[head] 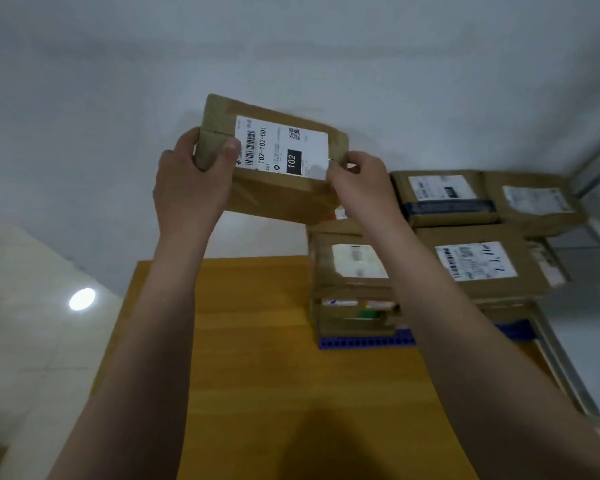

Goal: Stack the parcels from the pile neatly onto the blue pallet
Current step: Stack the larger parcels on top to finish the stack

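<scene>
Parcel (278, 168) held between left hand (191, 181) and right hand (364, 185), above table (274, 375), just left of stack (465, 244). Stack sits on pallet (364, 342). Pallet lies on table's far right part.

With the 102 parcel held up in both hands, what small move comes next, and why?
Probably shift the labelled parcel right and down onto the near-left stack on the blue pallet. The left hand and right hand grip its ends in the air, up and left of the pallet, and that stack lies nearest.

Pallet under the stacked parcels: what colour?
Blue; the pallet shows in the head view.
</scene>
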